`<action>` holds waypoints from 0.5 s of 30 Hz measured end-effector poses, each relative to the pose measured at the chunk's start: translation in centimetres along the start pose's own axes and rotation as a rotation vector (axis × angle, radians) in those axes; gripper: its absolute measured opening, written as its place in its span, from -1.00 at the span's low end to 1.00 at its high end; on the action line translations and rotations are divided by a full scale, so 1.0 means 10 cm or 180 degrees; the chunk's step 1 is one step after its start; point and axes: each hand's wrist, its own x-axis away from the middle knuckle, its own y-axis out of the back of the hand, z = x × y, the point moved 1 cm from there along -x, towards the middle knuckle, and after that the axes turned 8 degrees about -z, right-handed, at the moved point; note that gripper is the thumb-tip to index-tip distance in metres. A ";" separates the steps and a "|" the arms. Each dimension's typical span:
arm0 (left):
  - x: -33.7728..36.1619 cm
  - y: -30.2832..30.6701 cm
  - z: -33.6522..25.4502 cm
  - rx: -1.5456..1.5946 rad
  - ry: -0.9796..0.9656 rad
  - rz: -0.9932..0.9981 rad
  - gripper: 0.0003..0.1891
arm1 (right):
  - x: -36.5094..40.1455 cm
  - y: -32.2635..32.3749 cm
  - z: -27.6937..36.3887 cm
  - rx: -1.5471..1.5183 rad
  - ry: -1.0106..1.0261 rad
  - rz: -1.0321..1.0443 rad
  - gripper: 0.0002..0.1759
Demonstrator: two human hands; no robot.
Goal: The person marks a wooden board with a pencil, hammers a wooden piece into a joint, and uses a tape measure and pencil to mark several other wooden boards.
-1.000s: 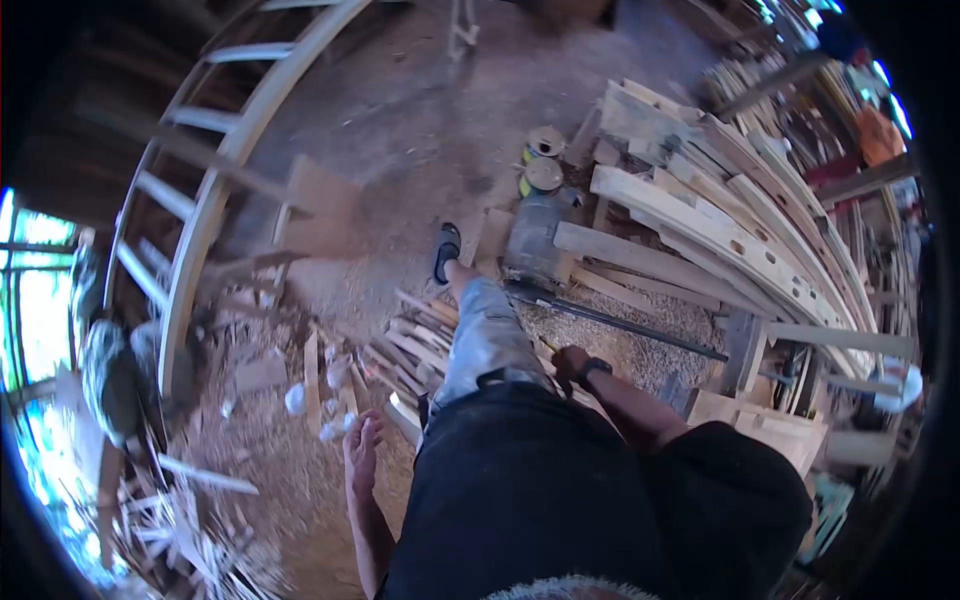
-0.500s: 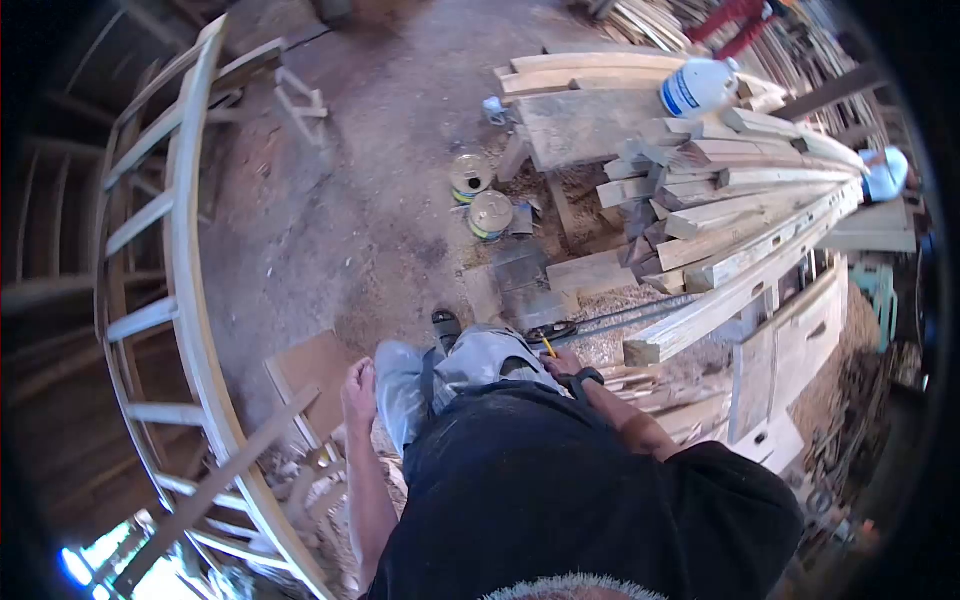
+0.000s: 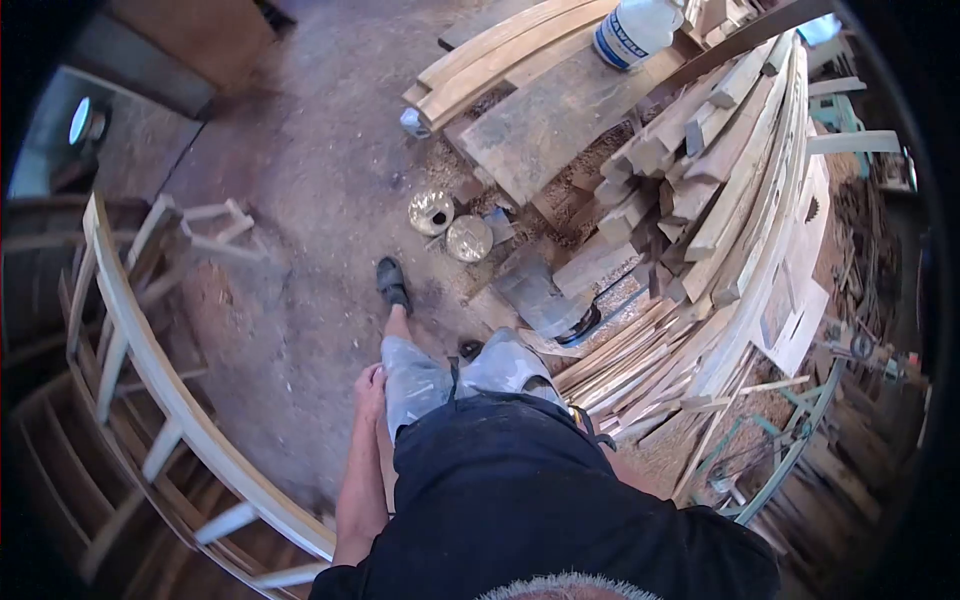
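My left hand (image 3: 370, 388) hangs beside the left leg of my grey shorts (image 3: 412, 380). Its fingers are loosely curled, and nothing shows in them. At my right hip, my right hand (image 3: 584, 424) is mostly hidden by my body, with a dark band (image 3: 604, 440) at the wrist. A small yellow bit of a pencil (image 3: 577, 412) shows at that hand. Nearest to its right are long thin wood strips (image 3: 625, 360) lying on the floor.
A ladder-like wooden frame (image 3: 185, 405) stands at left. Two round cans (image 3: 468, 239) sit ahead on the floor. Stacked timber beams (image 3: 740, 190) fill the right side. A white jug (image 3: 640, 35) rests on a board (image 3: 550, 125). A green metal frame (image 3: 800, 440) is at lower right.
My view has turned and moved forward; the cans and timber stack now lie closer. My left foot has stepped out in front. My right hand, with the pencil, has dropped back beside my hip.
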 end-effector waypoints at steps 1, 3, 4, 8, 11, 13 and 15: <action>-0.20 0.19 0.01 -0.0014 -0.0030 0.0055 -0.58 | -0.02 -0.07 0.16 0.0207 0.0161 -0.0006 -0.61; -0.50 0.55 0.05 0.0593 0.1002 -0.0155 -0.59 | 0.03 -0.07 0.42 0.0670 0.0472 0.0023 -0.61; -0.62 0.72 0.01 0.0572 0.0998 -0.0127 -0.59 | -0.03 -0.01 0.78 0.0193 -0.0122 0.0013 -0.58; -1.10 1.28 -0.13 0.0196 0.1285 -0.0151 -0.56 | -0.76 0.37 2.17 -0.0541 -0.0354 -0.0548 -0.62; -1.43 1.48 -0.20 0.0056 0.1223 -0.0073 -0.55 | -1.36 0.71 3.03 -0.0879 0.0485 -0.1268 -0.62; -1.71 1.51 -0.38 -0.0020 0.1125 -0.0047 -0.54 | -1.86 0.96 3.60 -0.1620 0.0456 -0.1835 -0.60; -1.80 1.57 -0.60 -0.0086 0.0686 0.0016 -0.55 | -2.40 1.28 3.93 -0.1637 0.0408 -0.2129 -0.59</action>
